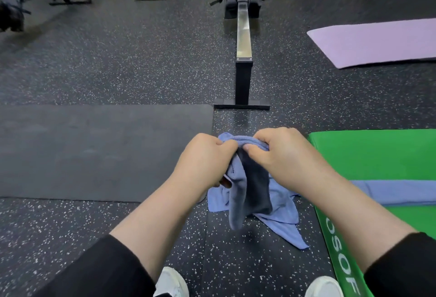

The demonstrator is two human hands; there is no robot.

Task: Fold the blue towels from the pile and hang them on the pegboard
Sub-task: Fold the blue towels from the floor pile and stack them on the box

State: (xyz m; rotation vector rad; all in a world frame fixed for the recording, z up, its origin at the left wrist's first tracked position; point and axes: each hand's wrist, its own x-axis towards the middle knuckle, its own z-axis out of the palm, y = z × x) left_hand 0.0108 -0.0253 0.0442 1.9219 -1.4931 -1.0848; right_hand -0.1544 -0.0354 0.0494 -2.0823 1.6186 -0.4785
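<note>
Between the black floor mat and the green foam block, over the speckled gym floor, both hands work one blue towel held up in the air. The left hand and the right hand sit close together at its top edge, each pinching the cloth between thumb and curled fingers, while the rest hangs down in a loose, doubled bunch with a dark shadowed fold in the middle.

To do this fold well, my judgement is that the hands should slide apart along the top hem to find the corners — then shake the cloth flat before bringing edges together, since a bunched start gives a crooked fold that would hang badly.

Counted: one towel in hand; one crumpled blue towel on the floor directly beneath it, though whether more lie under it I cannot tell; one folded blue towel lying across the green block. Also one purple mat at the right, one rowing machine ahead, two white shoes at the bottom edge — the pegboard is not in view
</note>
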